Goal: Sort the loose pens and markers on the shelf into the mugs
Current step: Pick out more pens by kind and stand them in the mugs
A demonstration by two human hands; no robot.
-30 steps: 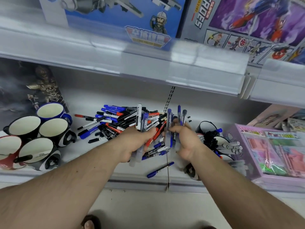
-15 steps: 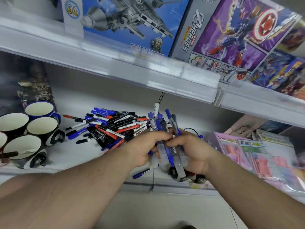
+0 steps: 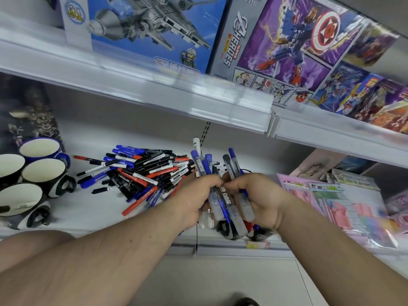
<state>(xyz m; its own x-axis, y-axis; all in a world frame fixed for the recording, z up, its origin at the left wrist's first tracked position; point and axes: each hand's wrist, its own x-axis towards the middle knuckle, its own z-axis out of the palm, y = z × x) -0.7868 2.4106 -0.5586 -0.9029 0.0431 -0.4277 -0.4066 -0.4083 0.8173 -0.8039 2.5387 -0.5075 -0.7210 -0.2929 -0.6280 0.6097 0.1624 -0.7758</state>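
- Left hand (image 3: 196, 195), right hand (image 3: 258, 199): both grips clamped around one bundle of clear-barrelled blue-capped pens (image 3: 220, 184), above white shelf (image 3: 88, 208).
- Loose red, blue, black markers heap (image 3: 141, 171): beside white-lined ceramic mugs (image 3: 42, 171).
- Advice: square bundle ends, lower tips-first into one mug.

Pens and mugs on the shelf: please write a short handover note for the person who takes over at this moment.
Left hand and right hand: both grip one bundle of pens, held nearly upright above the front of the shelf.
Loose pile of pens and markers: lies mid-shelf, left of the hands.
Mugs: grouped at the left end; their visible insides look empty, apart from a dark thing across the front one's rim.
Done: one bundle gathered.
Left: put the bundle into a mug, then sort the pile.
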